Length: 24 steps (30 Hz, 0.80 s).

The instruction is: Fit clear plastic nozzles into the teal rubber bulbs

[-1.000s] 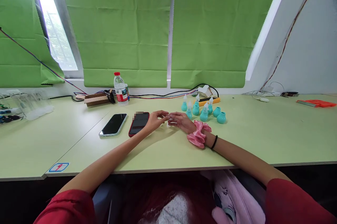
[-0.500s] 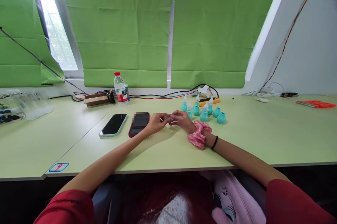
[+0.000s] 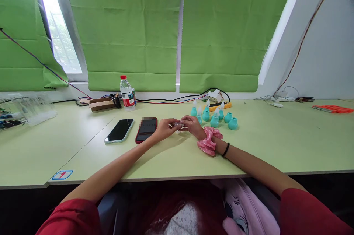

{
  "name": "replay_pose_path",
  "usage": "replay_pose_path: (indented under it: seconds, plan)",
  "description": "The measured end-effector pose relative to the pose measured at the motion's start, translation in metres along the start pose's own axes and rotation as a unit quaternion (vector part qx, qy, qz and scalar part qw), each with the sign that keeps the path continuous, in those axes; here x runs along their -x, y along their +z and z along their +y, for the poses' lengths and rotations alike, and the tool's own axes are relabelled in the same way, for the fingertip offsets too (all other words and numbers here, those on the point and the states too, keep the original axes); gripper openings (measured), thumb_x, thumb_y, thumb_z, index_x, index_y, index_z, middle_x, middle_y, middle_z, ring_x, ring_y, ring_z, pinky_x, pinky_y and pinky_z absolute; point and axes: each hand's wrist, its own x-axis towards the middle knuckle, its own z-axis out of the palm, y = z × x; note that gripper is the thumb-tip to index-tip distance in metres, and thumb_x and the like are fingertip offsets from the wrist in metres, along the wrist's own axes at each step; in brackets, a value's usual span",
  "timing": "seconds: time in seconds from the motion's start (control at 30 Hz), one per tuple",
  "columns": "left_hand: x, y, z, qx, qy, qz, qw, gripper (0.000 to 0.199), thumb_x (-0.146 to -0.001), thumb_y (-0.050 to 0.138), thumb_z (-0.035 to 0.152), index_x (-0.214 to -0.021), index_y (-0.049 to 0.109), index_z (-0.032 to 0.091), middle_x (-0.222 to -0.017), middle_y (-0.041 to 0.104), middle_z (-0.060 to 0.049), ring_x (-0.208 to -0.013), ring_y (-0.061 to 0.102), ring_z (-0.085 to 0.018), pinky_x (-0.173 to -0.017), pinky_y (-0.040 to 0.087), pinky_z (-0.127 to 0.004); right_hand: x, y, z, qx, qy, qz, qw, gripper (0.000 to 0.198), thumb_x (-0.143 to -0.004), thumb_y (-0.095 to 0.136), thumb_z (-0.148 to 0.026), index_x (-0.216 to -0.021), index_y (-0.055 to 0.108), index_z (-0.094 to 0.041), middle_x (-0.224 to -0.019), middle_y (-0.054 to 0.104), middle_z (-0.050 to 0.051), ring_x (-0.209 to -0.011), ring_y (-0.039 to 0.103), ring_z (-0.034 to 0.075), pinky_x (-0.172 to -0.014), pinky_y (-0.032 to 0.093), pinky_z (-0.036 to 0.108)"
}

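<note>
My left hand (image 3: pixel 165 129) and my right hand (image 3: pixel 193 125) meet over the middle of the table. Between their fingertips is a small clear piece (image 3: pixel 178 125), mostly covered by the fingers, so its kind does not show. Both hands pinch it. Just below it a small whitish part (image 3: pixel 177 131) peeks out. To the right of my right hand stand several turquoise round pots, some topped with white flame-shaped tips, such as this one (image 3: pixel 214 120). An open-topped turquoise pot (image 3: pixel 232 123) sits at the right of the group.
Left of my hands lie a red-cased phone (image 3: pixel 146 130) and a pale-cased phone (image 3: pixel 119 131). A water bottle (image 3: pixel 127 95), a cardboard box (image 3: pixel 103 104) and cables line the back edge. Clear cups (image 3: pixel 35 111) lie far left; an orange-handled tool (image 3: pixel 333 109) is far right.
My fingers have shifted slightly around the clear piece, and a little more of it shows. The pots and phones stay where they were.
</note>
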Motion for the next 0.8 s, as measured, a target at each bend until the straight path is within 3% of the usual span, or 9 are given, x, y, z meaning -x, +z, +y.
replay_pose_path:
  seconds: [0.23,0.37,0.47,0.8]
  plan:
    - [0.001,0.002,0.001,0.002,0.003,0.009,1.0,0.032,-0.073,0.05,0.036,-0.089,0.063,0.012,-0.074,0.064,-0.006,-0.058,0.052,-0.01,-0.051,0.042,-0.019,-0.006,-0.001,0.005,0.021,-0.002,0.017,1.0,0.019,-0.068,0.06,-0.032,-0.076,0.054,-0.016,-0.061,0.054,-0.001,-0.066,0.055,0.014,-0.06,0.048,0.033]
    - [0.001,0.001,0.0,-0.009,0.003,0.005,1.0,0.031,-0.073,0.049,0.037,-0.087,0.063,0.012,-0.071,0.063,-0.005,-0.056,0.051,-0.009,-0.05,0.041,-0.018,-0.008,-0.002,0.009,0.04,0.0,0.027,0.999,0.024,-0.08,0.047,-0.031,-0.097,0.051,-0.013,-0.09,0.055,0.004,-0.078,0.054,0.014,-0.067,0.047,0.032]
    - [0.001,0.001,0.0,-0.015,-0.003,-0.005,1.0,0.034,-0.07,0.053,0.039,-0.088,0.062,0.012,-0.069,0.062,-0.004,-0.056,0.051,-0.009,-0.051,0.042,-0.018,-0.007,-0.004,0.012,0.057,-0.005,0.037,0.998,0.029,-0.082,0.044,-0.03,-0.105,0.047,-0.013,-0.103,0.05,0.006,-0.087,0.052,0.016,-0.072,0.045,0.034]
    - [0.001,0.002,-0.002,-0.013,-0.011,0.005,1.0,0.035,-0.066,0.057,0.037,-0.09,0.063,0.012,-0.07,0.062,-0.005,-0.059,0.052,-0.011,-0.054,0.044,-0.02,-0.007,-0.002,0.011,0.121,-0.06,0.095,0.986,0.024,-0.081,0.046,-0.03,-0.098,0.051,-0.014,-0.1,0.052,0.005,-0.087,0.051,0.017,-0.075,0.044,0.034]
